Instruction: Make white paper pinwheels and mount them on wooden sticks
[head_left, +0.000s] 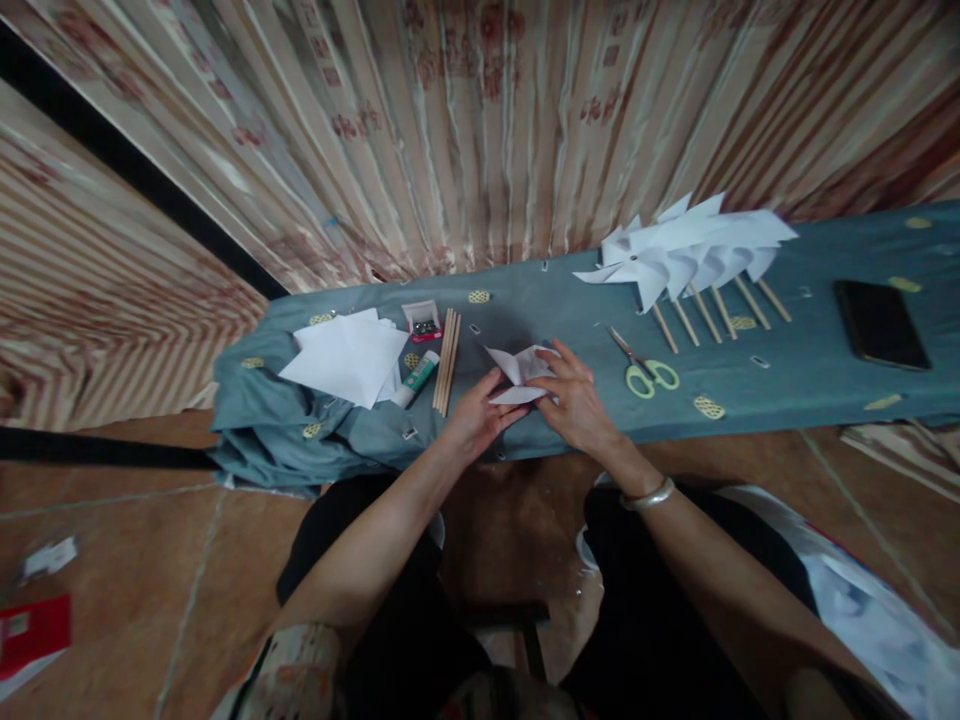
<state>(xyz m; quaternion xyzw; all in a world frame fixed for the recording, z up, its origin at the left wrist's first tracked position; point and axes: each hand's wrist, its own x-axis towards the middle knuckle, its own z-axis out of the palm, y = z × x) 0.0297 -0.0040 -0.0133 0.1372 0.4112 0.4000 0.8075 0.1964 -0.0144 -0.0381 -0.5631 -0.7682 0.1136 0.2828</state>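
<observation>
A white paper pinwheel, its blades partly folded in, is held between my two hands above the front edge of the cloth. My left hand grips it from the left and below, thumb on the near blade. On the other side my right hand has its fingers closed on the paper near the middle. What lies under the right fingertips is hidden. Just left of my left hand lie several wooden sticks. Green-handled scissors lie open to the right of my right hand.
Left on the cloth are white paper sheets, a glue stick and a small box of pins. Several pinwheels on sticks lie at the right, before a black phone. A curtain hangs behind.
</observation>
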